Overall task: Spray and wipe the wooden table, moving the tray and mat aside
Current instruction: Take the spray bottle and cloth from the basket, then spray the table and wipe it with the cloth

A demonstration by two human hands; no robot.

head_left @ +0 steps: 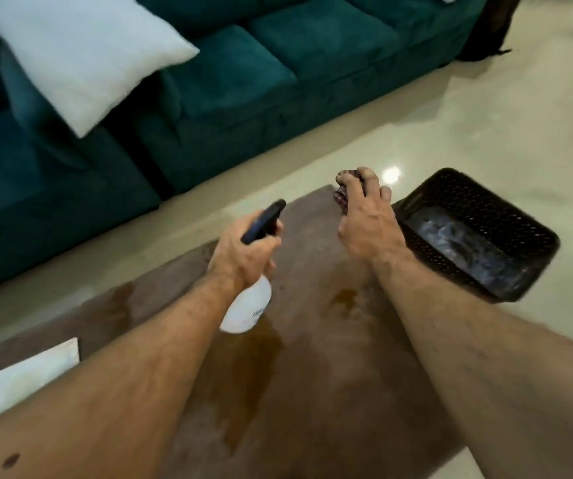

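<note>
The wooden table (312, 375) fills the lower middle and shows wet streaks down its centre. My left hand (243, 250) grips a white spray bottle (249, 305) with a dark nozzle, held above the table's middle. My right hand (364, 216) presses a dark reddish cloth (342, 198) onto the table's far end. A black woven tray (478, 233) with a glossy bottom sits tilted at the table's right edge, just right of my right hand. A white mat (19, 378) lies at the table's near left corner.
A teal sofa (243, 81) runs along the far side, with a white pillow (78, 53) on it at left. Glossy cream floor tiles (485, 115) surround the table.
</note>
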